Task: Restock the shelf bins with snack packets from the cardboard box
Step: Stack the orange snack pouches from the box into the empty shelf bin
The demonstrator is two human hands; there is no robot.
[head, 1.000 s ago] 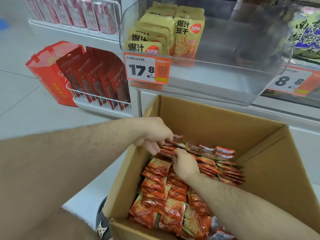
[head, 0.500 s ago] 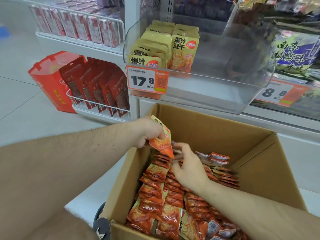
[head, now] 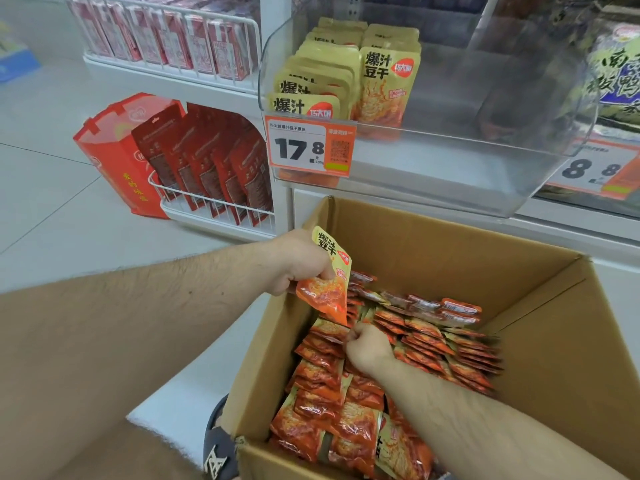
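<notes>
Packet (head: 327, 282) in left hand (head: 299, 261) above box rim (head: 277, 327)

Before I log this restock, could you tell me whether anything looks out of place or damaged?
Nothing stands out: the cardboard box looks intact, its packets lie in rows, and the clear bin holds upright yellow packets.

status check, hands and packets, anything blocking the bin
Left hand holds one snack packet above the cardboard box. Right hand down among the packets, fingers curled round one. Clear bin open above, nothing in the way.
</notes>
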